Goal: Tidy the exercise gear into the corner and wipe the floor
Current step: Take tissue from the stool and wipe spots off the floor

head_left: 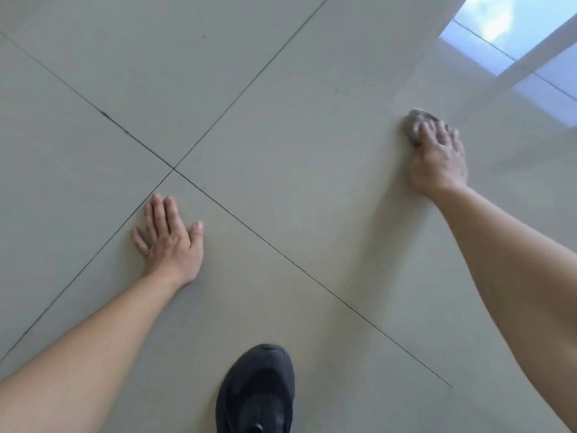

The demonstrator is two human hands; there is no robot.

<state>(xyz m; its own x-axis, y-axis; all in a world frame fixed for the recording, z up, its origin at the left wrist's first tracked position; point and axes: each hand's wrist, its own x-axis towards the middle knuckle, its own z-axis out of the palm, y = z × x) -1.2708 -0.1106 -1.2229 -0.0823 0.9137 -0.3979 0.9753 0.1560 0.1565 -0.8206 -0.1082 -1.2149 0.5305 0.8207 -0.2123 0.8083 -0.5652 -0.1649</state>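
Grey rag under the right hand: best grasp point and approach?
Pinch the bunched far edge of the grey rag, the only part showing past the fingers of the right hand. Come down from above on that far side: it lies low on the floor, leaving nothing to get under. Motion blur hides its folds.

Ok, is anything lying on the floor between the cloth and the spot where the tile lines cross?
Nothing visible. The tile between the grey cloth, under the right hand, and the grout crossing is bare. The left hand rests flat just past the crossing, and the black shoe sits nearer the camera, off that path.
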